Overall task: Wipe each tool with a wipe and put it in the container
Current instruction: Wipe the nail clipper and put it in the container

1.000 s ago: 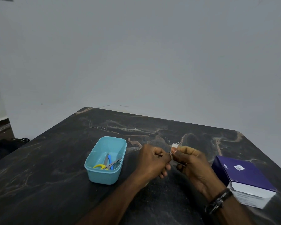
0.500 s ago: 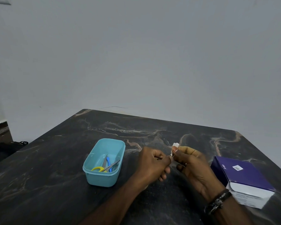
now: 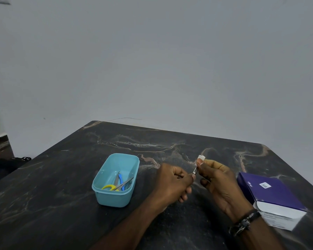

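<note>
Left hand (image 3: 172,181) pinches a thin metal tool (image 3: 194,170); right hand (image 3: 219,179) is closed on a small white wipe (image 3: 201,157) around its tip, above the desk (image 3: 61,177). Risk: tool slips mid-wipe, lands outside the blue container (image 3: 114,179).

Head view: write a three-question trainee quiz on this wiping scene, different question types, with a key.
1. True or false: the blue tub is empty.
2. Multiple choice: the white wipe is pinched by
A. the left hand
B. the right hand
C. neither hand
3. Fill in: the purple box lies on the table to the person's ____.

Key:
1. False; scissors with yellow handles and a blue-handled tool lie inside.
2. B; the left hand grips a thin metal tool that the wipe rubs.
3. Right.
</note>
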